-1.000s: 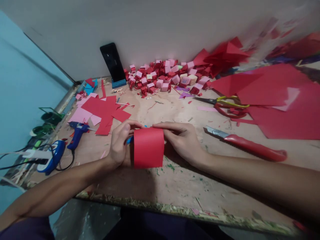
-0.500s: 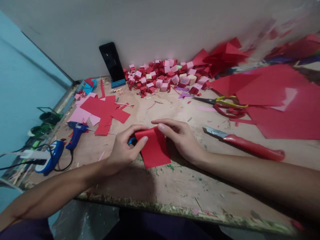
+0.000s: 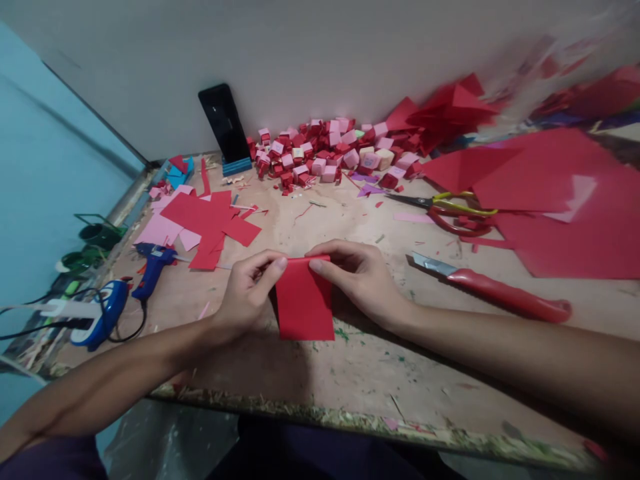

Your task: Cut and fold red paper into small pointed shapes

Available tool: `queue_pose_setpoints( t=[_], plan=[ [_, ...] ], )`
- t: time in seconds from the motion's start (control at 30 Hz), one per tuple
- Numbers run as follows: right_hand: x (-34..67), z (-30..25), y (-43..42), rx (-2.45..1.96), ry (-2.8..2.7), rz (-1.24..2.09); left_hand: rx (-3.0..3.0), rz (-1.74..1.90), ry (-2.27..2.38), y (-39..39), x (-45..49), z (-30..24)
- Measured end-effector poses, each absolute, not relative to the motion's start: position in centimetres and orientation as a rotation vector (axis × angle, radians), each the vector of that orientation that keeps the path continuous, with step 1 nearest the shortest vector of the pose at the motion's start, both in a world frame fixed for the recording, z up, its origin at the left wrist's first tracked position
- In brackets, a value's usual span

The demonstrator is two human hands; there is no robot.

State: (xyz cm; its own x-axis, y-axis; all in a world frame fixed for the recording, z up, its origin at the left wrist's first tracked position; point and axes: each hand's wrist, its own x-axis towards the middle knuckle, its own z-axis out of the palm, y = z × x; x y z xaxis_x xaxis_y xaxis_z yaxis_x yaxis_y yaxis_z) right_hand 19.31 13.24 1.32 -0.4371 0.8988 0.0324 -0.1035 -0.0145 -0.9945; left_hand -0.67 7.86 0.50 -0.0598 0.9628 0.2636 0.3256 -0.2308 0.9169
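Note:
A small red paper rectangle (image 3: 304, 301) lies near the front middle of the worn wooden table (image 3: 370, 373). My left hand (image 3: 245, 293) pinches its upper left corner with thumb and fingers closed. At the upper right corner my right hand (image 3: 361, 279) presses down with curled fingers on the top edge. The two hands nearly meet above the paper.
A red-handled utility knife (image 3: 493, 288) lies right of my right hand, red scissors (image 3: 450, 210) behind it. Large red sheets (image 3: 575, 213) cover the right side. Several small red and pink paper boxes (image 3: 325, 157) pile by the wall beside a black phone (image 3: 225, 127). Blue glue gun (image 3: 153, 263) at left.
The red paper was first held upright, then tilted and was laid down; now it sits squarer with both hands pinching its top edge. The blue item by my left hand is out of sight.

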Motion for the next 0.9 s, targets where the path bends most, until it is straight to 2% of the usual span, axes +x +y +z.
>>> queue_pose_setpoints(
  t=[0.37,0.9],
  plan=[
    [19.52,1.13,13.48,-0.888,-1.326,1.755,1.622,1.348,1.393,7.53,-0.52,0.56],
    [19.61,1.14,13.36,-0.831,-1.440,1.701,1.585,1.279,1.343,7.38,-0.76,0.81]
  ],
)
